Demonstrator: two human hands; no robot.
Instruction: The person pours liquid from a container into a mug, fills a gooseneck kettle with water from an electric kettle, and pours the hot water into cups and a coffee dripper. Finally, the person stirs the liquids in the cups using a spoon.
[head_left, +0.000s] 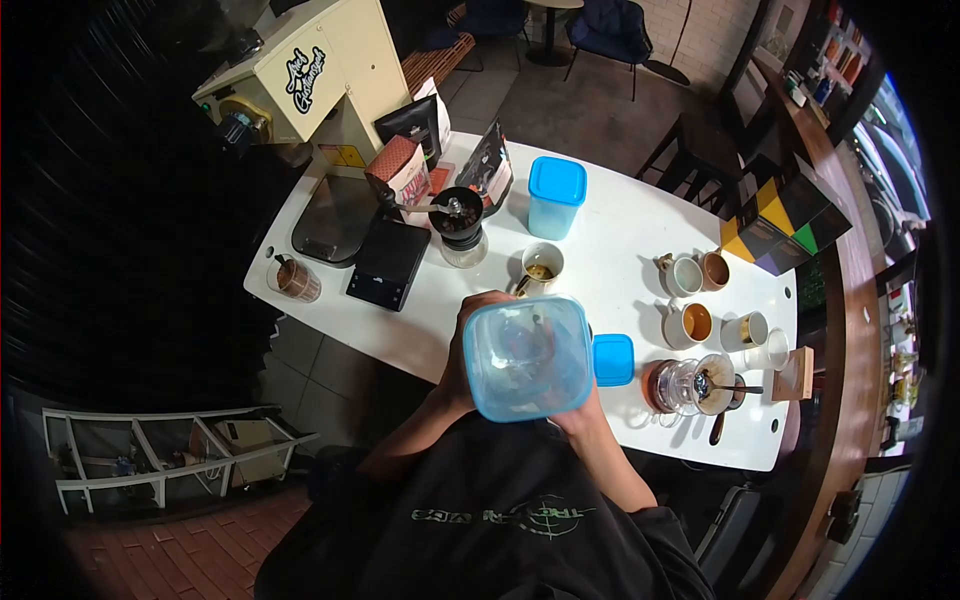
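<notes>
Close to my chest I hold a translucent blue plastic food container (528, 357), its open top tilted up toward the camera. Nothing distinct shows inside it. My left hand (458, 358) is wrapped round its left side, and my right hand (580, 412) grips it at the lower right, fingers mostly hidden behind the wall. A blue lid (613, 360) lies on the table just right of the container. Beyond the container stands a mug (541, 266) with something brownish in its bottom.
On the white table (610, 225) stand a hand coffee grinder (461, 228), a black scale (390, 264), a blue-lidded container (556, 198), coffee bags (400, 172), several cups (688, 325) and a glass coffee dripper (690, 387). A cream machine (300, 80) rises at the left.
</notes>
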